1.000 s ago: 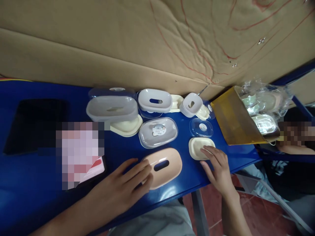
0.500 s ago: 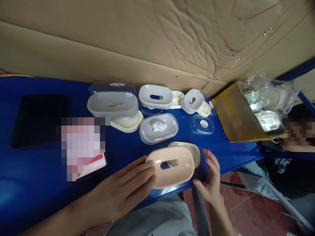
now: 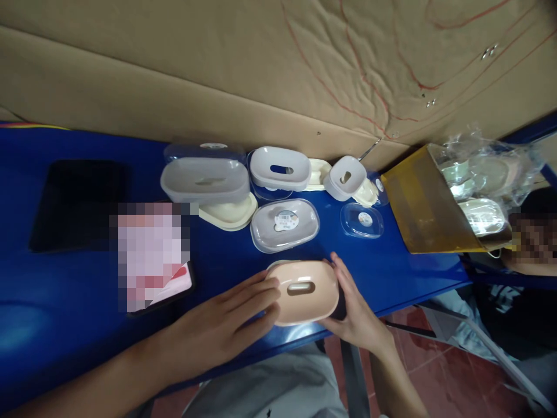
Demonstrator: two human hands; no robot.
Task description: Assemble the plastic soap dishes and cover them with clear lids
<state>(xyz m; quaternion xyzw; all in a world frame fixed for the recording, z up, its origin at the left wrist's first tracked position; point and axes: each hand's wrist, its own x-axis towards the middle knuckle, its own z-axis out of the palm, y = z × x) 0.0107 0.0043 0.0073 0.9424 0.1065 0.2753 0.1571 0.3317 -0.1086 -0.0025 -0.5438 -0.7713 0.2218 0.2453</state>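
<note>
Lower centre of frame, near the blue table [image 3: 65, 325] edge: left hand [image 3: 217, 331] and right hand [image 3: 354, 310] clasp the pink slotted dish [image 3: 307, 290] from either side (a cream tray [image 3: 274, 266] peeks out beneath it). Clear lid [image 3: 285, 225] just above.

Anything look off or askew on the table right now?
Nothing spilled or broken. The small white slotted piece sits tilted on a cream tray at the back. The left hand and right hand bracket the pink slotted piece, which sits level.
</note>
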